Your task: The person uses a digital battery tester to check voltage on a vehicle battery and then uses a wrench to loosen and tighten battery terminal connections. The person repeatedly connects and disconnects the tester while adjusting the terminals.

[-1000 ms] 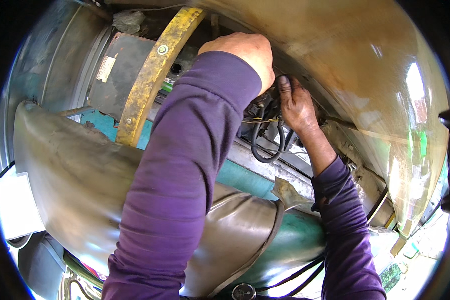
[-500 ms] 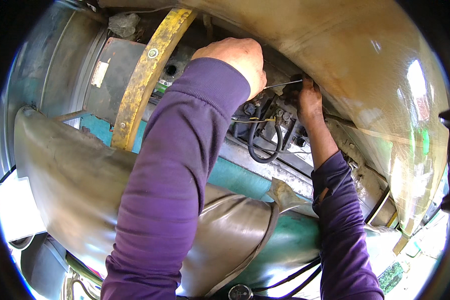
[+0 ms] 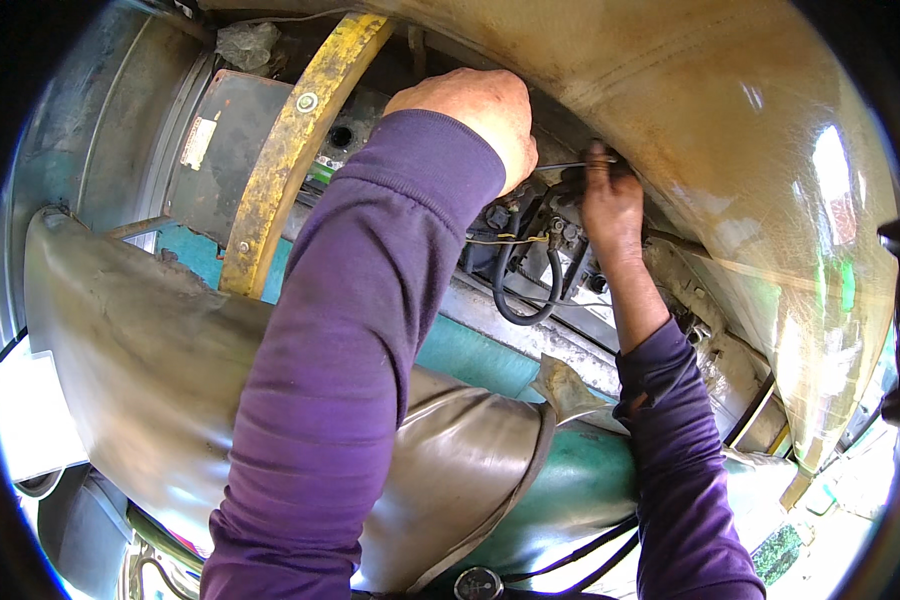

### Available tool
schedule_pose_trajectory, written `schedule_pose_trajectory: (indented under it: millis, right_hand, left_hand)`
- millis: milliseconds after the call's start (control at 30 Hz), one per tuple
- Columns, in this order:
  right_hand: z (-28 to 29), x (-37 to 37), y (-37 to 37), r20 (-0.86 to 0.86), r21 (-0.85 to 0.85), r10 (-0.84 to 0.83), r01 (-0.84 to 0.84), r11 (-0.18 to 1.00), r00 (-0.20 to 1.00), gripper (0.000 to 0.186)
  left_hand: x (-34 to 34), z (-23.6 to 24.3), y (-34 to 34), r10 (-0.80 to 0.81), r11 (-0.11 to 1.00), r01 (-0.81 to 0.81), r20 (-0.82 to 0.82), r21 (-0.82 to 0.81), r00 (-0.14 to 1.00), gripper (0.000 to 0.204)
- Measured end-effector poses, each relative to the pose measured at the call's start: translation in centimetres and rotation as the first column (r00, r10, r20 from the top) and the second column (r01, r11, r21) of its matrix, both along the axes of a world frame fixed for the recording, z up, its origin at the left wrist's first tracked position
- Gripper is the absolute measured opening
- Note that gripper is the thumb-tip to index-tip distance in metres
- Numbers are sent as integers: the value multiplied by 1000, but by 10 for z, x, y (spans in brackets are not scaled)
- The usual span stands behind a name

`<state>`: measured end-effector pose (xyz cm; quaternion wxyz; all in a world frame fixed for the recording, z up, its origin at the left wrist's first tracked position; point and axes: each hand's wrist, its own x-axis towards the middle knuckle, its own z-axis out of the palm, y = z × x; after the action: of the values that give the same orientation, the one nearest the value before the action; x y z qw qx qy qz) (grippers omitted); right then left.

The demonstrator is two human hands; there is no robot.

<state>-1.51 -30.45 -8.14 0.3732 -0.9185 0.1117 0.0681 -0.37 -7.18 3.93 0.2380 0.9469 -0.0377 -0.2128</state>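
Note:
My left hand (image 3: 475, 118) is closed in a fist, back of the hand toward me, above the machinery. From its right side runs a thin metal shaft (image 3: 567, 164) like a screwdriver's; any handle is hidden inside the fist. At the shaft's far end is my right hand (image 3: 615, 208), fingers bent and dark with grime, one finger pointing up beside the shaft. What those fingers grip is hidden against the brown cover. Below both hands lie a curved black hose (image 3: 520, 312), a metal fitting (image 3: 567, 236) and a yellow wire (image 3: 510, 240).
A worn yellow metal bar (image 3: 288, 140) crosses left of my left arm, in front of a dark panel (image 3: 228, 150). The large scratched brown cover (image 3: 710, 110) arches over the right side. A brown padded sheet (image 3: 150, 320) lies nearest me over green bodywork (image 3: 570, 490).
My right hand has shifted slightly left and turned, with one finger now raised beside the shaft. My left fist has moved a little up and right.

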Motion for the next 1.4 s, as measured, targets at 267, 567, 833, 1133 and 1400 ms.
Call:
schedule_pose_trajectory:
  millis: [267,567,833,1133,1400]
  right_hand:
    - [27,-6,32,72,-279,394,-360,890,916,59]
    - [23,-18,59,-192,-478,673,-667,571,714,40]
    - [-30,11,-12,47,231,-88,75,970,995,49]
    - [5,-9,12,185,-249,236,-187,950,954,51]
    - [23,-6,35,131,-342,383,-321,883,914,47]
  left_hand:
    - [1,1,1,-25,1000,25,-20,1,999,37]
    - [1,0,-1,-3,1000,2,-26,-26,1000,40]
    - [1,3,-1,11,1000,-11,-24,-4,1000,41]
    - [0,-2,-1,26,999,-25,9,-21,1000,39]
    - [1,-3,-5,21,1000,-21,-18,-9,1000,40]
